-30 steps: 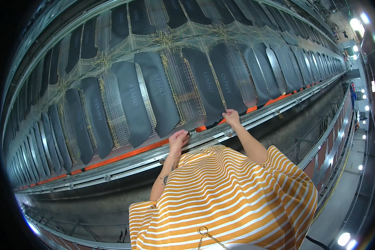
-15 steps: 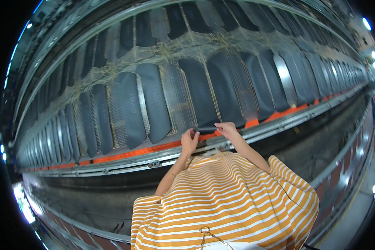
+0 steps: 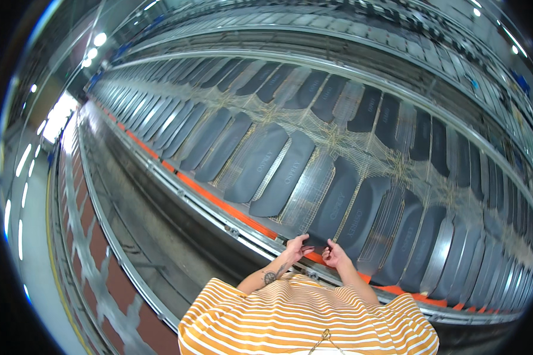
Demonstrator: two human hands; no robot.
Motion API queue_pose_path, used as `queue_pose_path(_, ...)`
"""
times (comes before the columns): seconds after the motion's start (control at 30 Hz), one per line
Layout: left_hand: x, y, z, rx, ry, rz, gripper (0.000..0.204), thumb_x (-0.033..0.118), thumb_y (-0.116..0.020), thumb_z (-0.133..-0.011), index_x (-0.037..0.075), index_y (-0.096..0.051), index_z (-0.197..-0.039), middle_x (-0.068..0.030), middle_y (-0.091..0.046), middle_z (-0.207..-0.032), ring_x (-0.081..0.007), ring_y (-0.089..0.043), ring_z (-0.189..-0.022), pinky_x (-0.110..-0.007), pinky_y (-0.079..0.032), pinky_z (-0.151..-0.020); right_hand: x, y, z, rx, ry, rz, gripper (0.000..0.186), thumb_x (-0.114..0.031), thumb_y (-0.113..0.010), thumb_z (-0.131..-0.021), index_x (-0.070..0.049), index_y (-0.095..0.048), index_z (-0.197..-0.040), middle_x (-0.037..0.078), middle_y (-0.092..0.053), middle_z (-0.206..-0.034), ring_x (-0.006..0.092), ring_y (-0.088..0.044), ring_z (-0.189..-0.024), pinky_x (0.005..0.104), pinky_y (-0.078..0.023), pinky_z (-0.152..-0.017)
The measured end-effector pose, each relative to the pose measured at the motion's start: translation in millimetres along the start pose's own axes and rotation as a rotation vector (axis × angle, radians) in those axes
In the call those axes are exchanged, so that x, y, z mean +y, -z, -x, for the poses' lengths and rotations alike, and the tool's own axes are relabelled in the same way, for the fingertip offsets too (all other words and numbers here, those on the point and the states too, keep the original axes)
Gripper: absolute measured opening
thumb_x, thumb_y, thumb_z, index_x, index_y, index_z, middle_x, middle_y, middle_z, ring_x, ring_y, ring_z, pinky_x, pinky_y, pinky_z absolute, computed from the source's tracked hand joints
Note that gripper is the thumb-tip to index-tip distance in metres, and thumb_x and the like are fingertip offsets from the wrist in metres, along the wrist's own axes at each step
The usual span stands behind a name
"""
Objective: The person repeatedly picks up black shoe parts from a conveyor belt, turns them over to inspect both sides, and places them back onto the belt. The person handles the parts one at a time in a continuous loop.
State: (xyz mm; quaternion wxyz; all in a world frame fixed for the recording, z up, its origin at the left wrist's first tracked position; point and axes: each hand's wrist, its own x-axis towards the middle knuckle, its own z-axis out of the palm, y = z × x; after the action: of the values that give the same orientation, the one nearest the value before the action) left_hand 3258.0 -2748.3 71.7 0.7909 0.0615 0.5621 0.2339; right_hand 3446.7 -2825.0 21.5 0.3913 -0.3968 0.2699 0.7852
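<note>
Pairs of smooth dark grey, rounded-end panels lie in long rows on a long table, several with raised lettering. Both hands are at the table's near edge, by the lower end of one grey panel. My right hand is closed, thumb and fingers pinched together at that panel's near edge. Beside it, my left hand has its thumb and fingers curled about a dark edge. A narrow dark strip of the material shows between the two hands. My fingers partly hide what each one grips.
An orange strip runs along the near edge, beside a metal rail. Yellowish thread mesh spreads between the panel rows. A dark trough lies on my side, with a brown-red band further left. More racks stand across the table.
My view has turned, so the table now slants down from upper left to lower right. Both hands stay close together at the near edge, and the left wrist has rotated.
</note>
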Motion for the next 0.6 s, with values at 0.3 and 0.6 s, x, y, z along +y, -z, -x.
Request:
queue_pose_path(0.3,-47,-9,-43,0.25,-0.267,-0.156,0.043,0.029,-0.08,-0.079,-0.008,-0.062,-0.092,-0.0119,-0.065,-0.079,-0.0198,-0.061,-0.06,-0.031,-0.049,-0.053,15,-19,2,-0.069,0.059,0.25,0.027,-0.032,-0.055,-0.096,-0.013,-0.051,-0.077,-0.006,-0.044,-0.058,0.0083,-0.04,-0.049,0.0207,-0.034,-0.044)
queue_pose_path(0.6,66,-146,46,-0.025,-0.452,-0.065,0.023,0.011,-0.064,-0.091,-0.009,-0.056,-0.085,-0.0166,-0.063,-0.084,-0.0224,-0.066,-0.068,-0.035,-0.058,-0.058,-73,-148,121,-0.104,0.634,0.262,0.029,-0.02,-0.061,-0.094,-0.016,-0.044,-0.071,-0.006,-0.035,-0.049,0.0066,-0.031,-0.035,0.0227,-0.025,-0.032)
